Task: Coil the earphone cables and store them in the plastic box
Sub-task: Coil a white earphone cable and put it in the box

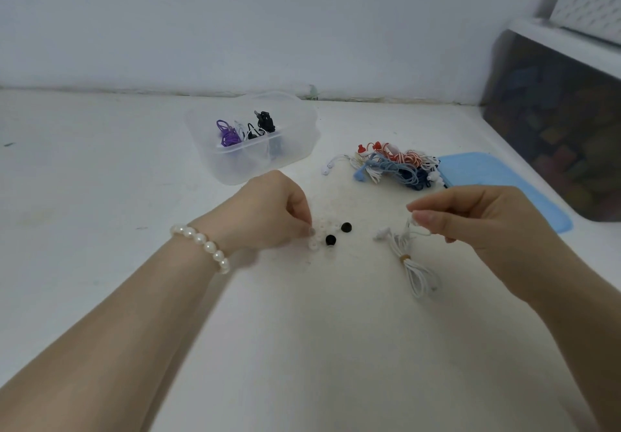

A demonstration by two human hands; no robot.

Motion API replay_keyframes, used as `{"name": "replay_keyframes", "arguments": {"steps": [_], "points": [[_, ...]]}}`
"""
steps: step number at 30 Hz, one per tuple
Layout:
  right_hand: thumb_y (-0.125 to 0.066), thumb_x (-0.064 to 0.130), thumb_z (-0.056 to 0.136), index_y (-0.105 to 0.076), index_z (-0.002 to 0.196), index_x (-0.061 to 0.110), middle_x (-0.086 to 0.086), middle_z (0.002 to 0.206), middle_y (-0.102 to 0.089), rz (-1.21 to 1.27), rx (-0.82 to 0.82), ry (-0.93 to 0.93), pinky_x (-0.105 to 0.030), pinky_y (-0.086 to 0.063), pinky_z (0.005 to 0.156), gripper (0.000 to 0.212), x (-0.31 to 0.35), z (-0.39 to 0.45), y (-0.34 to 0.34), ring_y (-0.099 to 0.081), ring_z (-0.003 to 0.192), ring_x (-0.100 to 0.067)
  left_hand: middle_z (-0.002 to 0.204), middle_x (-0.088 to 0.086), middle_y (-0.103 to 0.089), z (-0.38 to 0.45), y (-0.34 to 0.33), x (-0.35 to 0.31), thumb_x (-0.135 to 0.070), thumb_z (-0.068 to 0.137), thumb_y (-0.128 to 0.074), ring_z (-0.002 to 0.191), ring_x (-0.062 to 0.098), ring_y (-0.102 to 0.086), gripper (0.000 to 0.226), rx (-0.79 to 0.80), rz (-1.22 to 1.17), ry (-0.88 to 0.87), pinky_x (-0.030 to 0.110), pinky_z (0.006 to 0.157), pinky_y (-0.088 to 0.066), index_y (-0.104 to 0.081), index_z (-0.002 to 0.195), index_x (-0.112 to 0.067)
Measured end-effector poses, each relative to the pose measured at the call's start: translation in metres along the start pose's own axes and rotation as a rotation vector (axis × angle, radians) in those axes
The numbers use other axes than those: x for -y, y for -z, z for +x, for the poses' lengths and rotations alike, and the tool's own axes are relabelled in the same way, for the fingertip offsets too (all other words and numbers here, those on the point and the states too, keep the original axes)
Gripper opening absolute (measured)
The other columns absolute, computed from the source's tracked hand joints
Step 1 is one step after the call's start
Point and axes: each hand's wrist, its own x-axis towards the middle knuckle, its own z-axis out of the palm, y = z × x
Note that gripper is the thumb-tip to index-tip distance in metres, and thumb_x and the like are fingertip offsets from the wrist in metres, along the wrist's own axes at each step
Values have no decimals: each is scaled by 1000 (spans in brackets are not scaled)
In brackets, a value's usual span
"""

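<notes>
A coiled white earphone cable [415, 270], bound with a small tan band, lies on the white table. My right hand [484, 216] pinches its upper end, near one earbud, just above the surface. My left hand [272, 209] pinches a clear silicone ear tip [314, 231] from a small cluster beside two black ear tips [337, 233]. The translucent plastic box [255, 159] stands behind my left hand and holds coiled purple, white and black earphones [245, 129].
A tangled pile of red-striped, blue, navy and white earphones [393, 166] lies at the right, partly on a light blue mat [497, 179]. A dark storage bin [564, 135] with a white lid stands at the far right. The wall runs along the table's back.
</notes>
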Motion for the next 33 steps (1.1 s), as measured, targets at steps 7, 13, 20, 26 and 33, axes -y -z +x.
{"name": "replay_keyframes", "arguments": {"steps": [7, 13, 20, 26, 33], "points": [[-72, 15, 71, -72, 71, 12, -3, 56, -68, -25, 48, -35, -8, -45, 57, 2, -2, 0, -2, -57, 51, -6, 62, 2, -70, -10, 1, -25, -2, 77, -68, 54, 10, -65, 7, -137, -809, -13, 19, 53, -51, -63, 79, -8], [-73, 17, 60, -73, 73, 14, 2, 59, -70, 58, 19, -4, -10, -50, 61, 13, 0, -2, -6, -63, 56, -5, 70, 13, -70, -23, -43, -51, 0, 59, -66, 60, 15, -67, 20, 89, -1400, 136, 22, 61, -57, -67, 78, 6], [-69, 4, 70, -71, 78, 13, 10, 60, -70, 109, -5, 50, -6, -46, 59, 12, 2, -3, -7, -64, 58, 1, 76, 16, -70, -25, -52, -53, 7, 78, -54, 69, 19, -69, 14, 185, -1507, 231, 27, 72, -58, -67, 80, 9], [-70, 15, 60, -71, 76, 14, 4, 63, -71, 128, 18, 79, -13, -52, 64, 16, 4, -5, -9, -65, 60, -5, 70, 13, -70, -25, -53, -52, 9, 76, -56, 62, 16, -69, 13, 146, -1466, 230, 25, 64, -58, -68, 78, 3], [-69, 17, 57, -71, 73, 13, -3, 63, -71, 123, 29, 103, -19, -55, 65, 17, 3, -5, -9, -66, 59, -12, 72, 13, -70, -25, -54, -51, 7, 75, -62, 62, 16, -68, 8, 72, -1362, 187, 23, 61, -57, -66, 81, 5]]}}
